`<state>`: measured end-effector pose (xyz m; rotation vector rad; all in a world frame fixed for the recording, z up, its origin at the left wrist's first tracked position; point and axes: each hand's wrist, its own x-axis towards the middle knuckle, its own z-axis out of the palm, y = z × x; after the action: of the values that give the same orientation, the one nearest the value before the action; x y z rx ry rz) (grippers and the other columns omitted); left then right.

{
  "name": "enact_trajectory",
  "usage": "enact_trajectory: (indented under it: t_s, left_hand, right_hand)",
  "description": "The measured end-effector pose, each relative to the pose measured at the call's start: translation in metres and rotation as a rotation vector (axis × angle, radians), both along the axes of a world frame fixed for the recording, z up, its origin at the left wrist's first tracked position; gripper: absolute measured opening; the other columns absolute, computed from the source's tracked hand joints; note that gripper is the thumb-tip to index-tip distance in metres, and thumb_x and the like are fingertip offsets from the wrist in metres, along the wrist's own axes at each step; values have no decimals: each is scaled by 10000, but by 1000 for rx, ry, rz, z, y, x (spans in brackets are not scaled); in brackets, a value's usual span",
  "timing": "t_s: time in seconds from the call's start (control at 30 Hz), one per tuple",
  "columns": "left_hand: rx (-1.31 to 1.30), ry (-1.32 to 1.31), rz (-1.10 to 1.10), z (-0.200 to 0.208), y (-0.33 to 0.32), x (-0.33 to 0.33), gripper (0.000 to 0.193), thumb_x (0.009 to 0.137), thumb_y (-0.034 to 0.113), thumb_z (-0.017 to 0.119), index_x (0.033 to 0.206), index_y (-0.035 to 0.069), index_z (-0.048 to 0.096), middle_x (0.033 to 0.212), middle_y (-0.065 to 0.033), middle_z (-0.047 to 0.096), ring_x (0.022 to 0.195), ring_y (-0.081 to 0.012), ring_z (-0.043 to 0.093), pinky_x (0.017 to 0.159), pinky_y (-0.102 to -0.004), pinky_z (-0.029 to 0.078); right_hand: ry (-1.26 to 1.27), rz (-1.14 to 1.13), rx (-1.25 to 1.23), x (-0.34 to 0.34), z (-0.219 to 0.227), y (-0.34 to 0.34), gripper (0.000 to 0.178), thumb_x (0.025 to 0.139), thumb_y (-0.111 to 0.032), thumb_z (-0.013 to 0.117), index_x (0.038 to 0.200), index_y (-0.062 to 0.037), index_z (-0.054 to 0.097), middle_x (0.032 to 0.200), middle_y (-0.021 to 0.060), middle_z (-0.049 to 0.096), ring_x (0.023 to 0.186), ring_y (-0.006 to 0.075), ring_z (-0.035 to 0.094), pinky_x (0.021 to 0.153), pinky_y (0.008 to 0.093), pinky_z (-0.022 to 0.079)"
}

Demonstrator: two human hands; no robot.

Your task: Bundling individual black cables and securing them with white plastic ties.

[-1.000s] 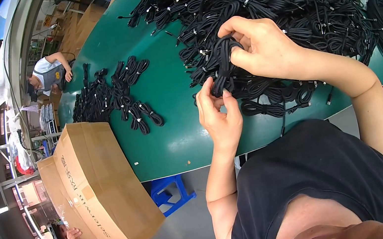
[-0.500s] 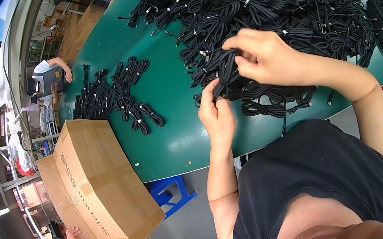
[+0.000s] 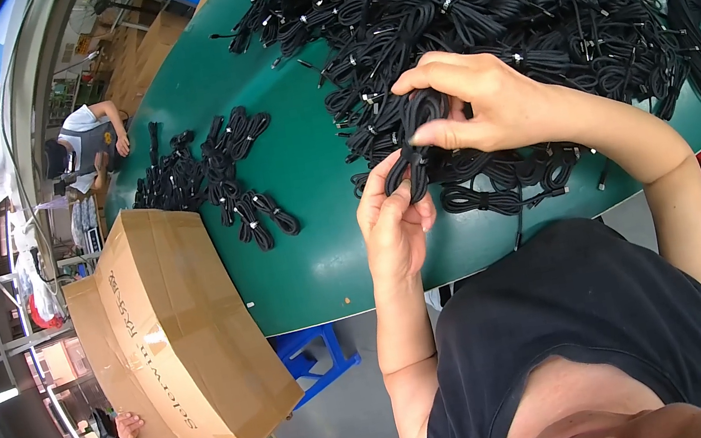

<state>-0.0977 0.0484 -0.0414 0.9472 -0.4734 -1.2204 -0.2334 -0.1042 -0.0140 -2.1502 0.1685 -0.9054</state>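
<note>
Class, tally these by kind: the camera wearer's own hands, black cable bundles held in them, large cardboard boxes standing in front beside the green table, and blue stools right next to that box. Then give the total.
Wearer's hands: 2 (left hand, right hand)
Held black cable bundle: 1
Large cardboard box: 1
Blue stool, partly hidden: 1
Total: 5

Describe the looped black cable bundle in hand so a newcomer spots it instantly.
On the glossy green table lies a large heap of coiled black cables. Over its lower-left edge is the looped black cable bundle, the only one held between the left hand and right hand.
</note>
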Motion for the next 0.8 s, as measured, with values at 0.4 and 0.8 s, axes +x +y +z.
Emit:
enact_trajectory:
  t_s: [0.4, 0.8]
  left_hand:
    - [48, -136, -22, -1, 6, -6, 312, 901, 71, 430, 1207, 19, 400, 833, -76, 551, 547, -83, 477, 446, -184, 349]
    - [86, -90, -82, 4, 5, -20, 313, 853, 103, 426, 1134, -34, 416, 727, -118, 506, 471, -129, 445, 407, -194, 324]
  right_hand:
    - [180, 74, 317, -4, 9, 0, 458, 814, -88, 604, 1240, -10, 455, 882, 110, 544, 645, 167, 601, 591, 272, 514]
    - [71, -112, 115, 1, 8, 5, 363, 821, -71, 596, 1167, -9, 509, 899, 103, 566, 749, 148, 595, 675, 252, 505]
